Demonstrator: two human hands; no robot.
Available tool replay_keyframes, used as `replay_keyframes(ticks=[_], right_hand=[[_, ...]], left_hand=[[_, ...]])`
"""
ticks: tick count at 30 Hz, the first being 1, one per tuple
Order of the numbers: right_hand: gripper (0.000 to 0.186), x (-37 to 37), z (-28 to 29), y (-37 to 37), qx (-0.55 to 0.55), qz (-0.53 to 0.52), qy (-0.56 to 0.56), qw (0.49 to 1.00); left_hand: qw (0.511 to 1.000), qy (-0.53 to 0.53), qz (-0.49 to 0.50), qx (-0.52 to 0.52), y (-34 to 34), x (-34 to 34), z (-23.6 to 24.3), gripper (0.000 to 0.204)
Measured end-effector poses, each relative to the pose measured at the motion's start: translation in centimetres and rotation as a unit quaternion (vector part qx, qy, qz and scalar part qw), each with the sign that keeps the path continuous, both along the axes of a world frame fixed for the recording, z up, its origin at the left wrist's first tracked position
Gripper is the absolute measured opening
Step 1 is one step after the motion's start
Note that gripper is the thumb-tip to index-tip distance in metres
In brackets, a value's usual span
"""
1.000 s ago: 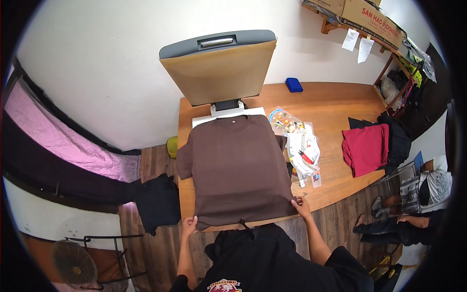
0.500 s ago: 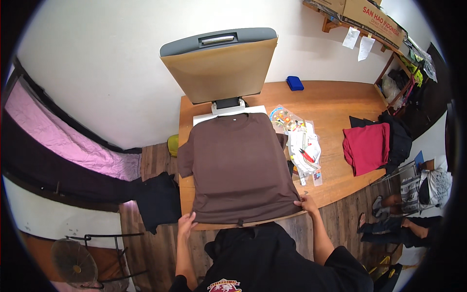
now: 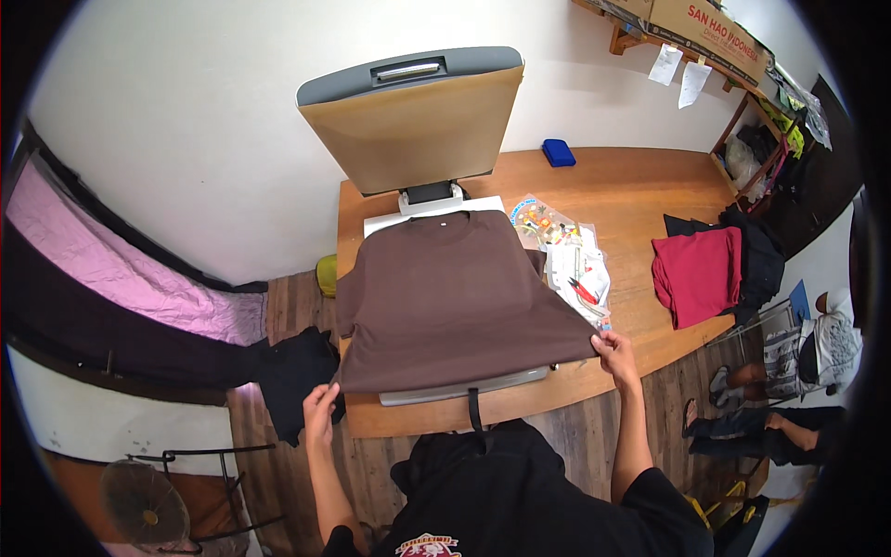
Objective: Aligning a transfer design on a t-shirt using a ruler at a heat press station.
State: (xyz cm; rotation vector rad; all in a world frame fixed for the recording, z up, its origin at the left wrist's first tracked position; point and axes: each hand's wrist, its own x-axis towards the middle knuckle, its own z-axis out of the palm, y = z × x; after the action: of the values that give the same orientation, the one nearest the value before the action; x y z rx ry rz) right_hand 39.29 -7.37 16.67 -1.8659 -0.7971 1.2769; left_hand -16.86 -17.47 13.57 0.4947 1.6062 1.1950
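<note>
A: What's under the shirt (image 3: 436,297)?
B: The press base (image 3: 464,391), on the table (image 3: 640,186).
A: Behind the shirt?
B: The raised press lid (image 3: 408,139), then the wall (image 3: 195,121).
A: And to its right?
B: A pile (image 3: 561,265) just beside it, with a tool (image 3: 583,291) on top; farther right, stacked clothes (image 3: 696,276). All on the table.
A: The pouch (image 3: 559,153)?
B: Behind the shirt and to its right, near the table's back edge. Beyond that, farther right, a box (image 3: 710,39) sits on a shelf (image 3: 624,39).
A: Left of the shirt?
B: A garment (image 3: 290,381), beyond the table's edge.

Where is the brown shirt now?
Centre of the head view: the brown shirt lies over the press bed, hem held by the left hand and right hand.
</note>
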Motion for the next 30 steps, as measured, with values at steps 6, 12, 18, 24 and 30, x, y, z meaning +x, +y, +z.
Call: replay_keyframes(ticks=[6, 12, 18, 24, 30], right_hand=[[0.021, 0.3, -7.5, -4.1, -0.051, -0.023, -0.021, 0.998], [0.020, 0.2, -15.3, -6.3, -0.090, -0.050, -0.012, 0.995], [0.014, -1.4, -17.4, -5.0, 0.195, 0.103, -0.436, 0.873], [0.040, -5.9, -20.5, 4.3, 0.207, 0.047, -0.240, 0.947], [0.035, -6.2, -22.6, 8.6, 0.115, 0.075, -0.176, 0.975]], left_hand=[[0.981, -0.046, -0.028, -0.187, -4.3, 0.5, -7.5, 0.021], [0.977, -0.024, 0.016, -0.213, -5.6, 1.1, -13.0, 0.026], [0.972, 0.226, -0.040, -0.055, -3.3, 0.8, -15.5, 0.038], [0.996, 0.075, -0.013, 0.038, 5.9, 2.1, -15.5, 0.055], [0.997, -0.065, 0.005, -0.049, 8.3, 2.1, -14.5, 0.056]])
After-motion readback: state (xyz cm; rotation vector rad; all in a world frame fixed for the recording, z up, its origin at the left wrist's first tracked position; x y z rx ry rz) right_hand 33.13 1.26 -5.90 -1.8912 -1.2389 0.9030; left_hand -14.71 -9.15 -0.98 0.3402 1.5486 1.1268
